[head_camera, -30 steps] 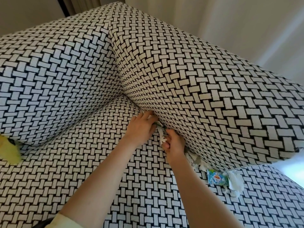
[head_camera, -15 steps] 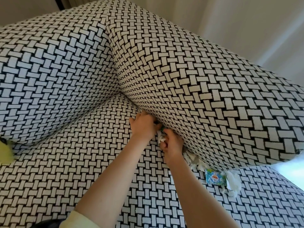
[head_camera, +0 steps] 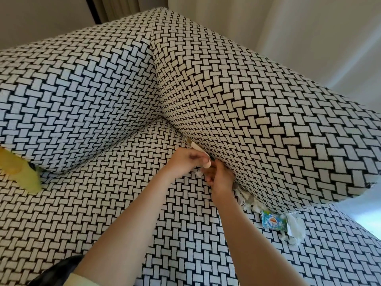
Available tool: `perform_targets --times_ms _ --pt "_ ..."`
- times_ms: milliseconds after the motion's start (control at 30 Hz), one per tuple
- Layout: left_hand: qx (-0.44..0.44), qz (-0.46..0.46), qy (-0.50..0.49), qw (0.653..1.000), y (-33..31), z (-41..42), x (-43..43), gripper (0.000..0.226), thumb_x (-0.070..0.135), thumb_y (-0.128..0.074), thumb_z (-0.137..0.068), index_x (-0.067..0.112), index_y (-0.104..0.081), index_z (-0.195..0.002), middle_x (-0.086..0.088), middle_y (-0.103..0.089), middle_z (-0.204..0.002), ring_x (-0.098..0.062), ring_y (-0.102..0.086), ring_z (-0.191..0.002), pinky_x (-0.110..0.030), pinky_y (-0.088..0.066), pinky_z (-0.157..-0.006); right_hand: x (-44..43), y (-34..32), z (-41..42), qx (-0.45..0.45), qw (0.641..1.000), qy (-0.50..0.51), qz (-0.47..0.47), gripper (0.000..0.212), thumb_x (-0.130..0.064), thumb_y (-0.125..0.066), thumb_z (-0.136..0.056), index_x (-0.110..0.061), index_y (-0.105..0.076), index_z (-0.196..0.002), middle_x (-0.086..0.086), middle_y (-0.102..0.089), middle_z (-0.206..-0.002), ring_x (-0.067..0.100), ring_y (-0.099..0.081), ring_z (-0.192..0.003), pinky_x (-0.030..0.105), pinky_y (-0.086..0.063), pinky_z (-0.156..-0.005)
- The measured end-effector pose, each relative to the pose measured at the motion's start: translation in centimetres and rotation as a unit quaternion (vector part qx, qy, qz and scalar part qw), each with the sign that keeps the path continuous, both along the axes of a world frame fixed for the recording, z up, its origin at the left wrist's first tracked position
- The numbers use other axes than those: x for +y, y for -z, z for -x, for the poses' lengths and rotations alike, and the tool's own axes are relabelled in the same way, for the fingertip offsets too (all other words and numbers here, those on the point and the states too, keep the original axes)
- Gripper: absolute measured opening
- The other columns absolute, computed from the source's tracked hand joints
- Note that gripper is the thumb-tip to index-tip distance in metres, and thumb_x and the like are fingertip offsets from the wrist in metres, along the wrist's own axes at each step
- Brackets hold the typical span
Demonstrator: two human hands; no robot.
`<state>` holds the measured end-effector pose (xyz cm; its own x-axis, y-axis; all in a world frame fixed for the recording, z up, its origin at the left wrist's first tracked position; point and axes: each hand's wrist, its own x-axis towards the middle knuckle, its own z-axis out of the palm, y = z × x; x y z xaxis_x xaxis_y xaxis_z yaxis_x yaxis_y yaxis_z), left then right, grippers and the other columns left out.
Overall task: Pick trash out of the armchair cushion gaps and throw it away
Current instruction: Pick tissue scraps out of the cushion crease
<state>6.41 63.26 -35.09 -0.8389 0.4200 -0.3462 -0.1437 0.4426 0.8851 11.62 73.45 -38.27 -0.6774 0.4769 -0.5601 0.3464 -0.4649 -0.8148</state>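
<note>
The armchair has a black-and-white woven cover, and the gap runs between its seat cushion (head_camera: 144,203) and right arm cushion (head_camera: 268,124). My left hand (head_camera: 185,159) is at the gap with its fingers curled, pinching a pale stick-like piece (head_camera: 194,146) that pokes out of it. Just below, my right hand (head_camera: 219,178) holds a white paper scrap (head_camera: 199,173) against the arm cushion. More white paper shreds (head_camera: 246,201), a blue printed wrapper (head_camera: 273,220) and a white tissue (head_camera: 295,228) stick out of the gap further toward me.
A yellow piece (head_camera: 20,174) sits in the gap under the back cushion (head_camera: 72,104) at the far left. A dark object (head_camera: 55,269) lies at the bottom left by my sleeve. Pale walls rise behind the chair.
My left hand has drawn back from the gap, and the pale stick-like piece now shows at its fingers. My right hand stays at the same spot with the white scrap.
</note>
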Motion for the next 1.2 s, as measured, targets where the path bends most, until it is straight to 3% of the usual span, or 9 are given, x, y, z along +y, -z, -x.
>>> perform_targets --times_ms 200,367,500,600,700,800,900,1067,1200 --pt "0.074 0.05 -0.04 0.995 -0.4 -1.8 0.8 0.03 0.026 -0.07 -0.08 0.018 -0.066 -0.108 0.002 -0.066 -0.093 -0.007 -0.059 -0.085 -0.014 -0.041 -0.069 0.1 -0.8 -0.8 0.028 0.997 -0.011 0.077 0.034 -0.019 -0.04 -0.097 -0.008 -0.058 -0.07 0.003 -0.057 -0.047 0.007 -0.042 -0.032 0.015 -0.03 -0.033" --pt "0.078 0.092 0.008 0.993 -0.1 -2.9 0.3 0.017 0.025 -0.059 -0.089 0.021 -0.068 -0.103 0.005 -0.066 -0.102 -0.01 -0.058 -0.094 -0.027 -0.045 -0.086 0.2 -0.9 -1.5 0.019 0.998 -0.012 0.066 0.034 -0.016 -0.047 -0.092 -0.012 -0.047 -0.059 0.001 -0.049 -0.048 0.006 -0.034 -0.031 0.016 -0.023 -0.032" --pt "0.028 0.094 0.0 0.995 0.2 -4.1 -0.2 0.027 0.03 -0.05 -0.094 0.015 -0.063 -0.113 0.002 -0.062 -0.091 -0.009 -0.056 -0.072 -0.023 -0.045 -0.068 -0.4 -1.2 -2.3 0.005 0.998 -0.012 0.055 0.032 -0.022 -0.048 -0.093 -0.013 -0.048 -0.062 -0.002 -0.046 -0.045 0.005 -0.027 -0.029 0.017 -0.018 -0.032" --pt "0.013 0.11 -0.006 0.994 0.1 -4.8 0.0 0.025 0.02 -0.046 -0.096 0.015 -0.061 -0.115 -0.005 -0.064 -0.11 -0.019 -0.061 -0.092 -0.026 -0.046 -0.078 -2.1 -1.6 -3.1 -0.037 0.993 -0.074 -0.09 0.039 -0.029 -0.038 -0.098 -0.013 -0.051 -0.065 0.002 -0.048 -0.058 0.01 -0.039 -0.045 0.02 -0.029 -0.043" --pt "0.012 0.136 -0.009 0.991 -0.5 -5.1 0.1 0.029 0.016 -0.041 -0.097 0.015 -0.056 -0.122 -0.005 -0.061 -0.118 -0.02 -0.059 -0.099 -0.025 -0.046 -0.077 -3.9 -1.8 -4.0 -0.031 0.955 -0.144 -0.257 0.029 -0.024 -0.031 -0.1 -0.007 -0.055 -0.103 0.003 -0.054 -0.081 0.01 -0.046 -0.063 0.02 -0.032 -0.049" --pt "-0.006 0.137 -0.019 0.99 -0.7 -5.3 -0.4 0.03 0.013 -0.041 -0.095 0.013 -0.054 -0.122 -0.009 -0.06 -0.118 -0.025 -0.059 -0.103 -0.029 -0.049 -0.079 -4.2 -2.2 -4.8 -0.06 0.915 -0.175 -0.359 0.029 -0.021 -0.026 -0.1 -0.015 -0.042 -0.124 -0.002 -0.054 -0.074 0.014 -0.048 -0.059 0.024 -0.031 -0.047" --pt "-0.031 0.115 -0.039 0.992 -0.7 -5.4 -0.3 0.032 0.007 -0.047 -0.09 0.015 -0.053 -0.121 -0.011 -0.064 -0.106 -0.027 -0.063 -0.091 -0.041 -0.055 -0.082 -2.1 -2.2 -4.9 -0.139 0.821 -0.229 -0.504 0.04 -0.013 -0.03 -0.098 -0.018 -0.029 -0.137 0.002 -0.063 -0.085 0.018 -0.055 -0.068 0.025 -0.037 -0.056" --pt "0.004 0.097 -0.022 0.995 -0.8 -6.0 1.6 0.027 0.01 -0.045 -0.092 0.014 -0.057 -0.117 -0.005 -0.06 -0.092 -0.014 -0.052 -0.063 -0.024 -0.043 -0.052 1.2 -2.8 -4.2 -0.25 0.645 -0.377 -0.616 0.031 -0.003 -0.036 -0.095 -0.011 -0.044 -0.124 0.009 -0.064 -0.11 0.026 -0.062 -0.098 0.031 -0.044 -0.069" --pt "0.04 0.127 0.036 0.991 -0.9 -6.5 2.9 0.037 0.007 -0.043 -0.092 0.013 -0.05 -0.128 -0.009 -0.062 -0.108 -0.015 -0.058 -0.08 -0.021 -0.042 -0.061 1.0 -2.9 -3.9 -0.25 0.617 -0.412 -0.622 0.026 -0.002 -0.037 -0.095 -0.008 -0.052 -0.115 0.008 -0.064 -0.112 0.025 -0.062 -0.1 0.029 -0.04 -0.067"
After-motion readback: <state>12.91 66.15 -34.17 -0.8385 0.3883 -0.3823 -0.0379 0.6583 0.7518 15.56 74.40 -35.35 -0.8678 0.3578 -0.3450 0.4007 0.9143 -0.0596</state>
